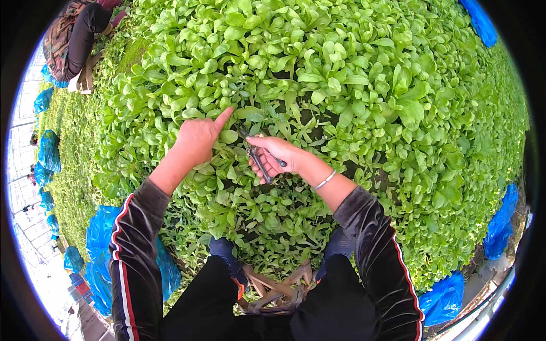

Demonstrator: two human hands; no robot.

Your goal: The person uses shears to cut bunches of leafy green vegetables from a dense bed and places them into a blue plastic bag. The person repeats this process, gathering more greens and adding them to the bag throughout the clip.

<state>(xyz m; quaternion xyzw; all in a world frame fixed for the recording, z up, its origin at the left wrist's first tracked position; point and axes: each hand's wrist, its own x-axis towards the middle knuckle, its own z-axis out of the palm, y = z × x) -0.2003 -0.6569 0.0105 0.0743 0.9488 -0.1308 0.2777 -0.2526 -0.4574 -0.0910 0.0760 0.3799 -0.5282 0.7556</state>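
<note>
Dense leafy green plants (332, 76) fill the ground before me. My right hand (273, 158) holds a pair of dark metal hand shears (258, 162), its fingers curled around the handles and the tips pointing up-left into the leaves. To its left, my left hand (200, 138) hovers over the plants, index finger extended towards a taller grey-green plant (239, 89); the other fingers are curled, and nothing shows in them. The thumb of that hand is hidden.
A low wooden stool (273, 292) stands between my legs. Blue plastic bags (100, 243) lie at the left, with another blue bag (443, 298) at the lower right. Another person (81, 38) sits at the upper left on a wooden seat (87, 76).
</note>
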